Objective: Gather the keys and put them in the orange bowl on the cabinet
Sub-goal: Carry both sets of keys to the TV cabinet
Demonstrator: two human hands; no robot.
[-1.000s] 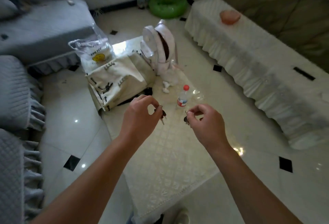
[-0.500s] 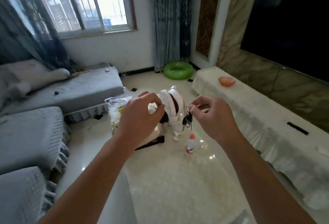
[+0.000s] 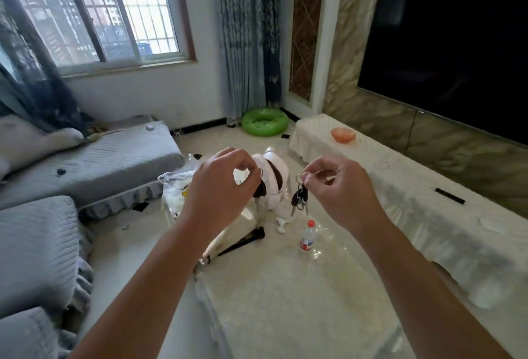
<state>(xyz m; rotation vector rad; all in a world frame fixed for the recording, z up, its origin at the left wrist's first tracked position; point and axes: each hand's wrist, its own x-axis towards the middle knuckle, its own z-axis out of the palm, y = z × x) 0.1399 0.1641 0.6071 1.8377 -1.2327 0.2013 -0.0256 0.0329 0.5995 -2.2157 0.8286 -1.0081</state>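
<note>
My right hand [image 3: 340, 190] pinches the ring of a dark key bunch [image 3: 300, 198], which dangles below my fingers. My left hand [image 3: 220, 187] pinches a second set of keys [image 3: 259, 194] by its ring; a dark fob and a blade hang under the fingertips. Both hands are raised side by side over the low table [image 3: 300, 301]. The orange bowl [image 3: 343, 135] sits on the long cloth-covered cabinet [image 3: 414, 201] at the right, beyond my right hand and well apart from it.
On the table stand a small red-capped bottle [image 3: 307, 235], a white helmet-like object [image 3: 275, 176], a cream bag [image 3: 237, 227] and a plastic bag [image 3: 177, 190]. Grey sofas [image 3: 85, 164] fill the left. A green swim ring [image 3: 264, 121] lies by the curtain; a TV [image 3: 445, 64] hangs at right.
My head has tilted up from the table toward the room. Both hands have lifted with their keys and stay level in front of me.
</note>
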